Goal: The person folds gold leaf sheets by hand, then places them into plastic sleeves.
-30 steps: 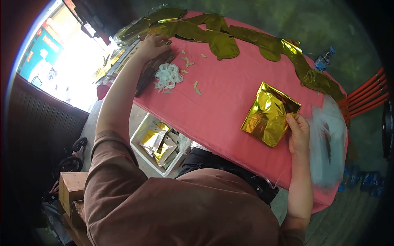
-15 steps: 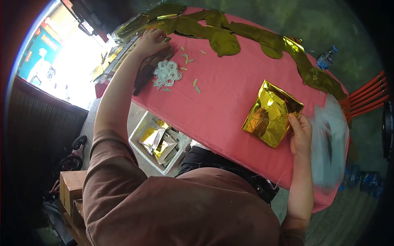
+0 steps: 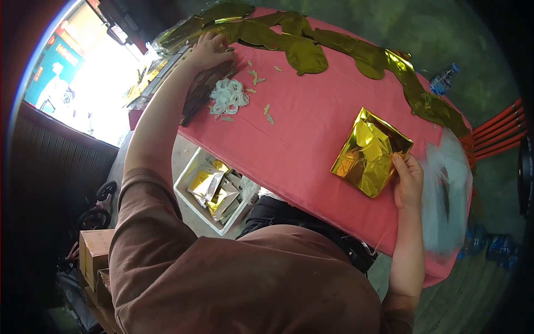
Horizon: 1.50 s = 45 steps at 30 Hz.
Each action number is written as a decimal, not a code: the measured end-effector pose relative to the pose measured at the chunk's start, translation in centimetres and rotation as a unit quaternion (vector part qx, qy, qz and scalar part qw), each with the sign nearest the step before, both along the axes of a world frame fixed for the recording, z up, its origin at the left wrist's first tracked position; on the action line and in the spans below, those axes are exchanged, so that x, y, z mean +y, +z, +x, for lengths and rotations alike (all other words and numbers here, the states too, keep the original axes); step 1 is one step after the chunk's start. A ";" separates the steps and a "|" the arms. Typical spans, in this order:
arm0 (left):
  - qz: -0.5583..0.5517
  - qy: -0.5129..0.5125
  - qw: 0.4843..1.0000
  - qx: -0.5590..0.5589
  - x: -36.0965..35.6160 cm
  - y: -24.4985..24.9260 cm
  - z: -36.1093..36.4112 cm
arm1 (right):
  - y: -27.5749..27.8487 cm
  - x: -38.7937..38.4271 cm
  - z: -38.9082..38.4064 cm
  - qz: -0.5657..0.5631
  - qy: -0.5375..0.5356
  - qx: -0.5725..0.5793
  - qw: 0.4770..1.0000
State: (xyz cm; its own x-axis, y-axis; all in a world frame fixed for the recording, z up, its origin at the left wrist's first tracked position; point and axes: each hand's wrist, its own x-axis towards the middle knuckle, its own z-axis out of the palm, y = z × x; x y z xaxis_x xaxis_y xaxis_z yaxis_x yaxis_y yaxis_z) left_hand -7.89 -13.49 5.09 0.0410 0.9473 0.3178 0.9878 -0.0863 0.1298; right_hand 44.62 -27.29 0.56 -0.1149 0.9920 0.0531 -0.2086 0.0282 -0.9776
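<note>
My right hand [image 3: 409,177] pinches the right edge of a folded, shiny gold foil packet [image 3: 367,156], which lies on the pink tablecloth [image 3: 300,128]. At the left end of the table is my left hand [image 3: 208,54], its thumb stretched apart from the bent fingers. Beneath it lie dark flat strips [image 3: 194,103]; whether the fingertips touch them is hidden. Close to that hand sit a tangled heap of white string loops [image 3: 228,97] and several small pale slips [image 3: 255,78].
Flat gold foil shapes [image 3: 307,55] run along the far edge. A plastic bottle [image 3: 443,79] stands beyond them. Clear plastic film [image 3: 445,206] covers the right end. Below the near edge, a white bin [image 3: 187,193] holds foil packets. Cardboard boxes [image 3: 95,250] stand at lower left.
My left hand's thumb has swung outward from the fingers. My right hand keeps its pinch on the foil packet, which has hardly moved. The view has shifted very slightly.
</note>
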 end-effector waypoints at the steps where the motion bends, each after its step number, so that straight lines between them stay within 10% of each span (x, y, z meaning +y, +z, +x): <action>1: -0.008 -0.004 1.000 0.010 0.0 0.3 0.2 | 0.4 -0.2 -0.4 -0.011 -0.008 0.006 1.000; 9: -0.007 -0.073 0.997 0.013 -1.1 1.3 -0.9 | -0.3 0.1 0.3 -0.013 0.017 0.009 1.000; 15: -0.099 0.076 0.979 -0.163 -7.8 5.8 2.7 | -0.3 0.0 0.3 -0.002 0.030 0.009 1.000; 20: -0.134 0.092 0.976 0.143 -12.8 4.3 2.0 | -0.1 -0.1 -0.1 -0.003 0.028 -0.001 1.000; 35: 0.016 0.148 0.965 0.217 -10.0 4.9 5.6 | 0.6 -0.4 -0.8 0.007 -0.005 -0.003 1.000; 45: -0.091 0.142 0.985 0.037 -8.1 4.9 5.4 | -0.2 0.0 0.1 0.008 0.035 -0.001 0.999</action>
